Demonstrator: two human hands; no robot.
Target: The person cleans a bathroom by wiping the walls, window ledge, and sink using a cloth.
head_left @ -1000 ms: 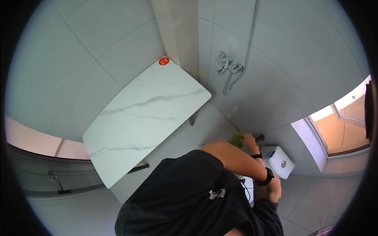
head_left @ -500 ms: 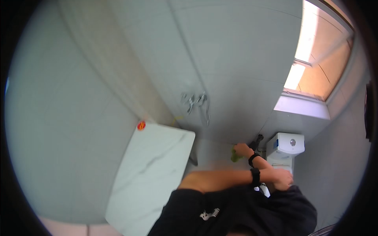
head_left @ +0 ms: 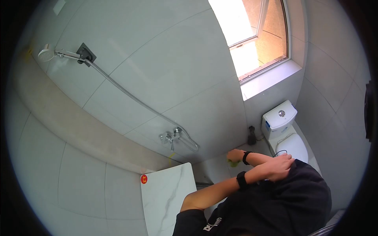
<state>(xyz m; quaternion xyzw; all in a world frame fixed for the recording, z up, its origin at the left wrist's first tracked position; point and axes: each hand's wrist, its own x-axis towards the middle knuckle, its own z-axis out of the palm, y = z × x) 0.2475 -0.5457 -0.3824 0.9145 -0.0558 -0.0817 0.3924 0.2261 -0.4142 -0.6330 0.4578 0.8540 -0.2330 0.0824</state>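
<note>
My right hand is closed around a yellow-green cloth, low over the floor by the wall; part of the cloth is hidden under the fingers. My left arm crosses over the right arm. At the right elbow my left hand has its fingers curled, the tips at the edge of the black sleeve, which peaks where they pinch it. Dark bands sit on both wrists. A thin dark loop shows just above the left hand.
A white toilet stands at the right, with a dark brush-like object left of it. A white marbled board with a red sticker is at lower left. The shower mixer and hose hang on the wall under an open window.
The view has swung up and left, bringing the shower head and hose into sight. Both arms stay crossed, the cloth still in my right hand, my left hand still at the sleeve.
</note>
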